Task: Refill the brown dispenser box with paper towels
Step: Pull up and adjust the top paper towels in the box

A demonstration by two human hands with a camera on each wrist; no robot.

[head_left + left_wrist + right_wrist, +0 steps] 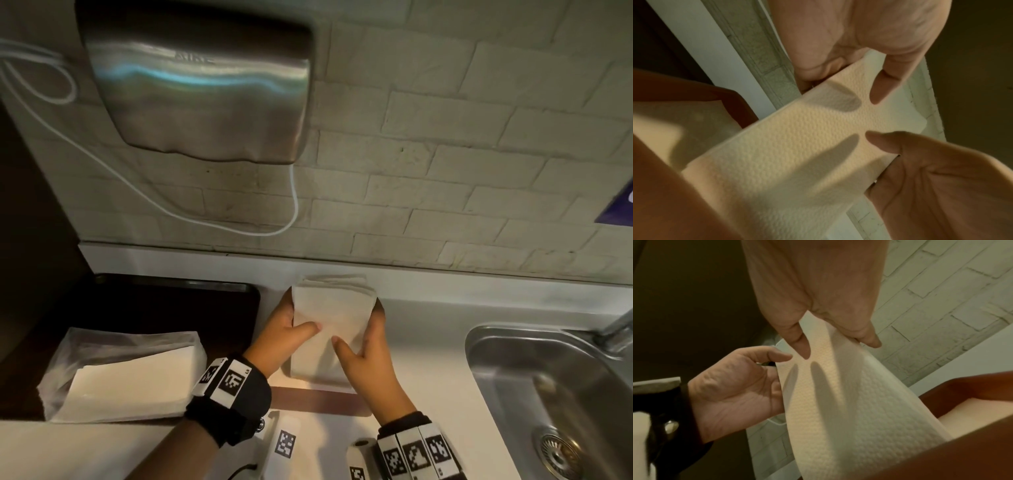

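A stack of white embossed paper towels [334, 315] is held between both hands over the counter, close to the wall. My left hand [284, 329] grips its left edge with the thumb across the top sheet. My right hand [366, 349] grips the right edge the same way. In the left wrist view the stack [797, 146] runs between the left hand [859, 40] and the right hand [931, 178]. The brown dispenser box [322, 401] lies open just below. In the right wrist view the stack's [849, 402] lower end dips behind the box's rim [941, 459].
An opened plastic pack of paper towels [130, 377] lies at the left on a dark tray [171, 308]. A steel sink [548, 394] with a faucet [620, 329] is at the right. A metal hand dryer [198, 92] and its white cable [294, 205] hang on the brick wall.
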